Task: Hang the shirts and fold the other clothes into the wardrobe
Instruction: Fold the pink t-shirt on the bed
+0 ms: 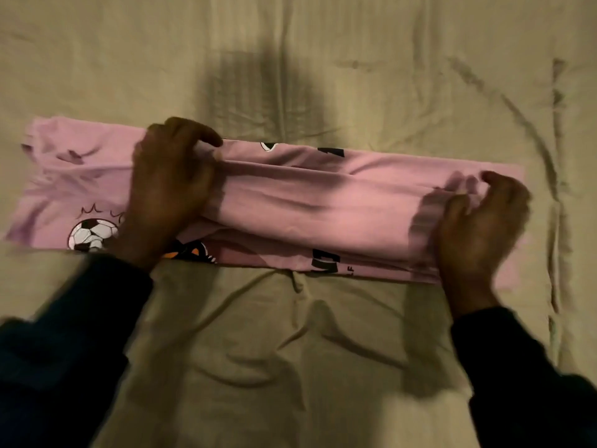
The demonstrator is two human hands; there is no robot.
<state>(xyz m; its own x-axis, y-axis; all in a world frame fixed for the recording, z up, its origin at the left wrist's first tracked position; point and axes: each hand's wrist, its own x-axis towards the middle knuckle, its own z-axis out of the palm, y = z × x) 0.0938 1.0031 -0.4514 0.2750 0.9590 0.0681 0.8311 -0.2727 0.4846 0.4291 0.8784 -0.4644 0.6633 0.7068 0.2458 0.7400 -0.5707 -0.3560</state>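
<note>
A pink garment (310, 202) with a football print and black lettering lies folded into a long strip across the bed, from left to right. My left hand (171, 185) grips a fold of the pink cloth left of the strip's middle, thumb and fingers pinched on the upper edge. My right hand (484, 218) holds the cloth near the strip's right end, fingers curled into a bunched fold. Both hands are blurred. Dark sleeves cover both forearms.
A wrinkled beige bedsheet (290, 334) fills the whole view around the garment. No wardrobe, hanger or other clothes are in view.
</note>
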